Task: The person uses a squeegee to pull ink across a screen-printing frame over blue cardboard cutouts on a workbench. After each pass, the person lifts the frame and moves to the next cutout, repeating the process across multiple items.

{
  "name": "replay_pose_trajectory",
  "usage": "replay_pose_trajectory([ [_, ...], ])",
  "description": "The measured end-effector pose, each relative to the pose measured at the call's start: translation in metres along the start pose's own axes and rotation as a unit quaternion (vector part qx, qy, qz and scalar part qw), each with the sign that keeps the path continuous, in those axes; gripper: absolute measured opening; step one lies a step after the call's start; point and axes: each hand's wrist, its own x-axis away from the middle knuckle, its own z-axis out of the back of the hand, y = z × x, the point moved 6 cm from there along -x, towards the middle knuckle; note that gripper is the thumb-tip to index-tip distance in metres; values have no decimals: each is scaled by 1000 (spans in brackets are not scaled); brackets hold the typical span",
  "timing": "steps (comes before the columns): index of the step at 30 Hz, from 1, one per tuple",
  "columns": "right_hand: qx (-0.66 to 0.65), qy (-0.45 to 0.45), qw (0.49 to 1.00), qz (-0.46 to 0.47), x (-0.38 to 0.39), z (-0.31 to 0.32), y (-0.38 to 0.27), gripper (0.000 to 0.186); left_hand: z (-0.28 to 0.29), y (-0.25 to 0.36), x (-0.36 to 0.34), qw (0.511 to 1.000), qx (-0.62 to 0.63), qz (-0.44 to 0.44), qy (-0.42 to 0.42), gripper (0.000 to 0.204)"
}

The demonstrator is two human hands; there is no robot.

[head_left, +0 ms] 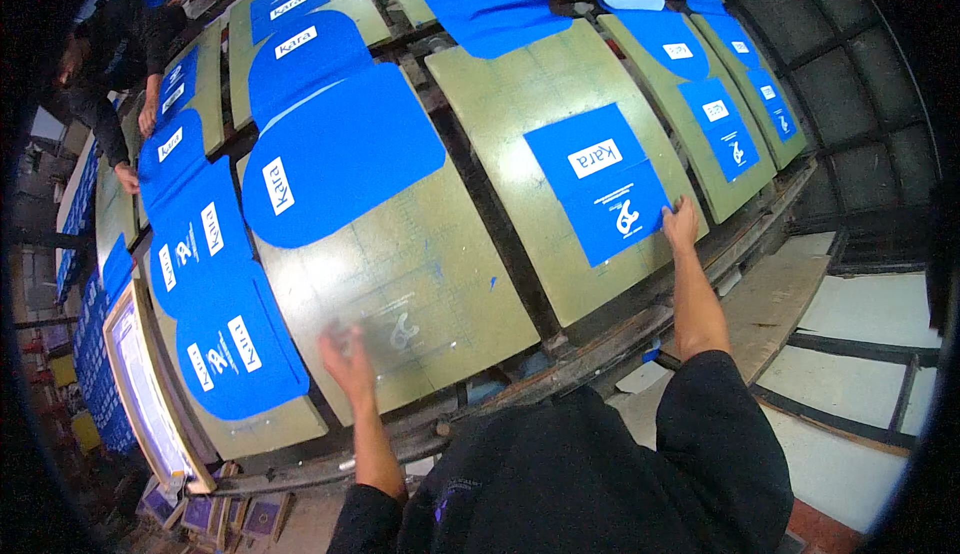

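Observation:
My right hand (682,226) is at the lower right corner of a blue rectangular fabric piece (570,194) with white prints, its fingers closed on the edge. The piece lies on a greenish board (500,104). Over the board to the left, my left hand (348,362) is raised, blurred by motion, with fingers apart and nothing in it. Beneath and beside it, a faint white print (402,330) marks the bare board surface. A larger rounded blue fabric piece (350,154) covers the upper part of that same board.
More boards with printed blue pieces (215,294) stand in rows, with dark gaps between them. A wood-framed screen (150,394) leans at the left end. A co-worker's hands (140,144) touch a blue piece at far left. White panels (850,374) lie at right.

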Motion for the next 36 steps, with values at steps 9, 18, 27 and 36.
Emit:
replay_pose_trajectory([
  [9,5,-130,987,99,-52,-38,6,46,109,-13,184,982,-167,85,32,38],
  [18,-412,-253,869,105,44,117,-167,20,137,-67,229,945,-312,61,70,47],
  [27,-544,-341,760,99,130,80,-496,50,144,-86,230,958,-252,59,119,54],
  [36,-747,-298,592,52,173,22,-655,10,147,-108,220,960,-246,89,94,53],
])
